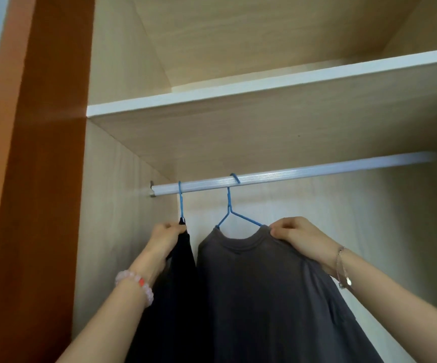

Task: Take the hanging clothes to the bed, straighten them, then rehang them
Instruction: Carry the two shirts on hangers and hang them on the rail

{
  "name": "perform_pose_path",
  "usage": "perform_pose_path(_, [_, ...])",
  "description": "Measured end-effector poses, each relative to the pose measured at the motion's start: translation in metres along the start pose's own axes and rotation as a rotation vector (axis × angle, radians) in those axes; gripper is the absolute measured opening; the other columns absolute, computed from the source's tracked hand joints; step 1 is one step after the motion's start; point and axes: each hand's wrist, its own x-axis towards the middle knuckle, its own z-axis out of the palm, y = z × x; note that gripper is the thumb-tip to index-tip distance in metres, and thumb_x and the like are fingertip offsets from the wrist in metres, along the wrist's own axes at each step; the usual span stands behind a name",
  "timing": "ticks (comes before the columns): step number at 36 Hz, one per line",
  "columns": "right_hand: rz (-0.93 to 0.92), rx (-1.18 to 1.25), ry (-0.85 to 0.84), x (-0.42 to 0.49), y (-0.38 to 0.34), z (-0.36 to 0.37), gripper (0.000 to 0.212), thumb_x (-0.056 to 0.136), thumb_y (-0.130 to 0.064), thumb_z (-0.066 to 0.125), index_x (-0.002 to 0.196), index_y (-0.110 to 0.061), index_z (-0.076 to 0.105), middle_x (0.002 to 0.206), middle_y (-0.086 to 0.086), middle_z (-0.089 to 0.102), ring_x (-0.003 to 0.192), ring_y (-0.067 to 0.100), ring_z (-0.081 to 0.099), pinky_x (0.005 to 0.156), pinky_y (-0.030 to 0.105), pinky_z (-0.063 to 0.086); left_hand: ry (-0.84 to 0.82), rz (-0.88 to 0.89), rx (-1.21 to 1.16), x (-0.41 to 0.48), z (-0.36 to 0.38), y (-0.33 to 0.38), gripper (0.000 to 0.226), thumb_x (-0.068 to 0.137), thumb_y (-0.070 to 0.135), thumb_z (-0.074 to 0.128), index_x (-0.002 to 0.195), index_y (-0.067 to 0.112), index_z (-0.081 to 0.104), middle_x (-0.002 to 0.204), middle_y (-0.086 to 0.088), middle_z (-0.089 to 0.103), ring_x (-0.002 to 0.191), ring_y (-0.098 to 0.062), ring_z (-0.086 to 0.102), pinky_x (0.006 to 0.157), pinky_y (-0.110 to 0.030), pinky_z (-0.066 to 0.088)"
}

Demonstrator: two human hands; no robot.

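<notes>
The wardrobe (pixel 123 74) stood open, its white-edged shelf (pixel 264 85) above a pale rail (pixel 317 170). From the rail hung a grey T-shirt (pixel 264 297) on a blue hanger (pixel 229 205). Just left of it, touching it, hung a black garment (pixel 175 297) on a second blue hanger (pixel 180 203). The right hand (pixel 298 234) pinched the T-shirt's shoulder beside the collar. The left hand (pixel 165 235) had its fingers curled round the black garment's top. A bead bracelet (pixel 136 284) circled the left wrist, a thin chain (pixel 342 268) the right.
</notes>
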Motion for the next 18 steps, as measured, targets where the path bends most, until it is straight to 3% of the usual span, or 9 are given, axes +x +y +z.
perform_pose_path(3, [-0.011, -0.002, 0.017, -0.020, 0.003, 0.007, 0.025, 0.107, -0.005, 0.053, 0.105, -0.014, 0.076, 0.104, 0.007, 0.077, 0.092, 0.017, 0.070, 0.074, 0.018, 0.053, -0.055, 0.015, -0.069, -0.024, 0.002, -0.010, 0.008, 0.085, 0.003, 0.057, 0.092, 0.004, 0.060, 0.082, -0.016, 0.060, 0.070, -0.026, 0.056, 0.059, -0.027, 0.047])
perform_pose_path(6, [-0.016, 0.006, 0.067, -0.040, 0.021, 0.022, 0.021, 0.108, -0.008, 0.054, 0.111, -0.014, 0.074, 0.109, 0.009, 0.076, 0.094, 0.018, 0.069, 0.077, 0.021, 0.050, -0.100, 0.040, -0.107, -0.049, 0.007, -0.027, 0.019, 0.085, -0.001, 0.052, 0.083, 0.015, 0.063, 0.076, -0.007, 0.064, 0.065, -0.020, 0.059, 0.057, -0.024, 0.050])
perform_pose_path(8, [-0.045, -0.015, 0.091, -0.057, 0.040, 0.034, 0.017, 0.107, -0.010, 0.057, 0.110, -0.019, 0.071, 0.108, 0.004, 0.075, 0.093, 0.012, 0.069, 0.079, 0.019, 0.050, -0.067, 0.100, -0.080, -0.063, 0.009, -0.045, 0.026, 0.084, -0.002, 0.050, 0.086, 0.020, 0.064, 0.082, -0.002, 0.067, 0.074, -0.019, 0.062, 0.071, -0.029, 0.050])
perform_pose_path(11, [-0.071, -0.015, 0.059, -0.087, 0.075, 0.049, 0.029, 0.104, -0.008, 0.066, 0.118, -0.033, 0.059, 0.111, -0.019, 0.068, 0.095, -0.010, 0.067, 0.085, 0.008, 0.054, 0.068, 0.188, 0.031, -0.084, 0.011, -0.088, 0.040, 0.087, 0.004, 0.051, 0.121, 0.025, 0.055, 0.112, 0.007, 0.063, 0.105, -0.014, 0.059, 0.097, -0.032, 0.045])
perform_pose_path(14, [0.065, 0.122, -0.085, -0.122, 0.115, 0.060, 0.048, 0.100, 0.000, 0.071, 0.114, -0.043, 0.056, 0.110, -0.030, 0.065, 0.087, -0.030, 0.065, 0.075, -0.008, 0.050, 0.116, 0.079, 0.063, -0.123, 0.014, -0.144, 0.049, 0.091, 0.017, 0.052, 0.137, 0.029, 0.040, 0.128, 0.005, 0.057, 0.117, -0.016, 0.054, 0.104, -0.039, 0.042])
perform_pose_path(16, [0.212, 0.196, -0.190, -0.147, 0.151, 0.072, 0.048, 0.098, 0.002, 0.073, 0.107, -0.042, 0.057, 0.107, -0.026, 0.067, 0.083, -0.023, 0.070, 0.070, -0.004, 0.053, 0.166, -0.041, 0.101, -0.154, 0.018, -0.185, 0.046, 0.092, 0.016, 0.053, 0.136, 0.020, 0.040, 0.126, -0.002, 0.058, 0.115, -0.020, 0.055, 0.101, -0.037, 0.043])
perform_pose_path(18, [0.333, 0.200, -0.241, -0.175, 0.186, 0.087, 0.038, 0.098, 0.000, 0.073, 0.105, -0.036, 0.059, 0.102, -0.019, 0.068, 0.083, -0.006, 0.070, 0.069, 0.009, 0.058, 0.169, -0.162, 0.096, -0.193, 0.022, -0.220, 0.037, 0.092, 0.008, 0.051, 0.129, 0.011, 0.046, 0.114, -0.005, 0.061, 0.101, -0.016, 0.057, 0.088, -0.024, 0.046])
